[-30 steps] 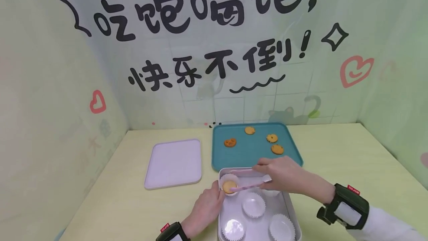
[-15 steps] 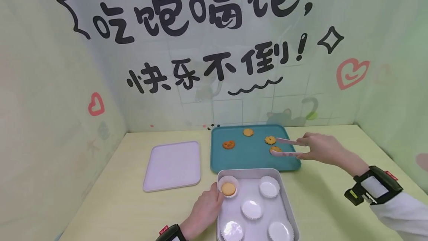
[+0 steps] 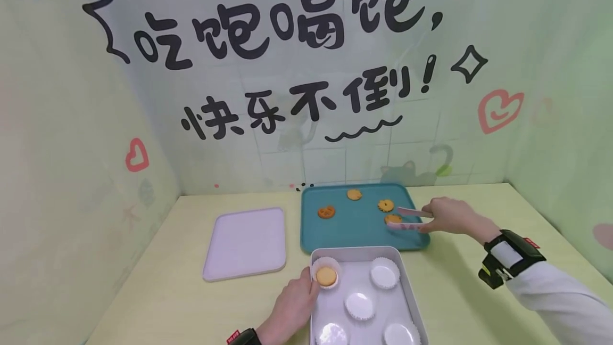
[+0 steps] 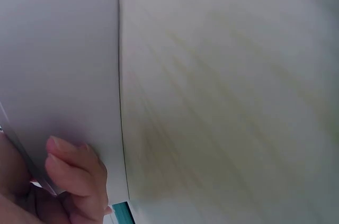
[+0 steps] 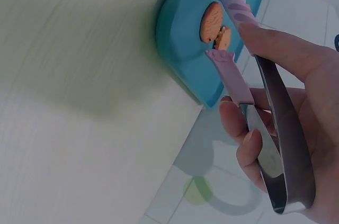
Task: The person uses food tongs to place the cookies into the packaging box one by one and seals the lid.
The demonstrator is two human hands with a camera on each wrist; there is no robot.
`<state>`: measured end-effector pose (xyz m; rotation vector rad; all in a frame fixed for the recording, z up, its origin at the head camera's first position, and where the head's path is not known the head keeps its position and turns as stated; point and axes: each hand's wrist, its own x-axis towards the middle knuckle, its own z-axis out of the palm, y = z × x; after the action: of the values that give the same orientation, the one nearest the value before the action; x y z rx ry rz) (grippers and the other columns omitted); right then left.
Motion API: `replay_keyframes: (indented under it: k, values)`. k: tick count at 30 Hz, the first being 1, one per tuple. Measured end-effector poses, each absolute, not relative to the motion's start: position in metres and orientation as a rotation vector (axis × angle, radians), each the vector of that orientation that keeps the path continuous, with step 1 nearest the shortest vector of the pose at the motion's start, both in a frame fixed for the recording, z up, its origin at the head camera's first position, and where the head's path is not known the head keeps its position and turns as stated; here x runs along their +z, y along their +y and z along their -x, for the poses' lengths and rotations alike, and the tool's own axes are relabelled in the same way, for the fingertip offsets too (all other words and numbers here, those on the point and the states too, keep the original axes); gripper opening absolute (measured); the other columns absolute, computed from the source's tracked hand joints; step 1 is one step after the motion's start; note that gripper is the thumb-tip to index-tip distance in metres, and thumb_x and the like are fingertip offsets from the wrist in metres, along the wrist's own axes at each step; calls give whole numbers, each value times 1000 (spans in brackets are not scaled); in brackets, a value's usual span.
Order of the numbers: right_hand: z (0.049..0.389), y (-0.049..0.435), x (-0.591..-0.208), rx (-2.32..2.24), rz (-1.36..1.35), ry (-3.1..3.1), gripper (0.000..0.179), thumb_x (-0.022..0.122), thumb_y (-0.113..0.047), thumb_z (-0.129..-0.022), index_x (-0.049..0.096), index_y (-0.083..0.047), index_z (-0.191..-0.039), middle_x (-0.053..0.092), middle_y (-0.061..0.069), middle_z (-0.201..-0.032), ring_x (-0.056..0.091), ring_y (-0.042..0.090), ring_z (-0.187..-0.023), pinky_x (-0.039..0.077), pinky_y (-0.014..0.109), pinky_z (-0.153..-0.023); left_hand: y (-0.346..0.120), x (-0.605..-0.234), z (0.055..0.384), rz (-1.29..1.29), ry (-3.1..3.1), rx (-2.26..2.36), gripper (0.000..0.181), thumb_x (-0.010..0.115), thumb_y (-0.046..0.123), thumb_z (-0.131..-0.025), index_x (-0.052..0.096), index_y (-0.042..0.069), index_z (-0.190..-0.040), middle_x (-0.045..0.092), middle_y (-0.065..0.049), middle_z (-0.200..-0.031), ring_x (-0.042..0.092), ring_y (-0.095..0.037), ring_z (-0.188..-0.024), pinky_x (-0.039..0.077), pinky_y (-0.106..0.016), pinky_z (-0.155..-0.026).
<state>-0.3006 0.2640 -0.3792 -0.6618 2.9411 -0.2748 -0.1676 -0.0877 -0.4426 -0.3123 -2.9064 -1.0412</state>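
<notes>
My right hand (image 3: 452,214) holds metal tongs (image 5: 286,134) with pink tips, their arms spread. The tips reach over the right side of a blue tray (image 3: 345,238), beside a round cookie (image 3: 393,219). Just behind it lies a scalloped cookie (image 3: 386,205). My left hand (image 3: 294,300) grips the left wall of a pale rectangular pan (image 3: 354,253), fingers against the outer side in the left wrist view. White paper cups stand in the pan, among them a middle cup (image 3: 360,306) and a back right cup (image 3: 384,273). The back left cup holds a round cookie (image 3: 326,276).
A pretzel-shaped cookie (image 3: 326,212) and another round cookie (image 3: 354,194) lie farther left on the blue tray. A flat lilac tray (image 3: 246,244) lies left on the pale wooden table (image 3: 158,276). A printed curtain (image 3: 268,164) stands behind the table.
My right hand has moved with the tongs from the pan's back left cup to the blue tray's right side, the tongs now spread. The cookie stays in that cup. The left hand keeps its hold.
</notes>
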Motion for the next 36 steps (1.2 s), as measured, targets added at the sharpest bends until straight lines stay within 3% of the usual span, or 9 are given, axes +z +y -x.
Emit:
replay_keyframes:
  k: [16,21,26,36]
  values:
    - [301,263,-386,-243,791,2996,24,70,-28,-77,52,-15,-67,39,-4,-60,36,12,-54,27,29,-47,-88,-443,167,307,-2902,-1020,34,42,15,-90,49,-11,-111,58,-23,-80,58,-38,-69,41,-49,-52]
    - [299,264,-386,-233,790,3016,20,71,-29,-76,61,-11,-76,45,-3,-66,42,13,-57,33,30,-48,-88,-442,167,301,-2909,-1035,34,42,15,-90,49,-11,-111,58,-24,-82,58,-38,-71,42,-49,-53]
    - [297,264,-386,-260,789,3029,36,72,-31,-75,68,-2,-96,55,2,-78,49,15,-64,40,33,-53,-88,-442,168,323,-2898,-1046,27,42,16,-91,50,-6,-104,58,-18,-76,59,-34,-66,40,-45,-48]
    - [289,264,-375,-223,903,3099,37,71,-34,-75,68,-3,-95,57,2,-80,51,14,-62,40,31,-50,-88,-444,169,335,-2908,-1054,28,42,17,-92,49,-6,-106,58,-18,-77,59,-30,-67,41,-44,-49]
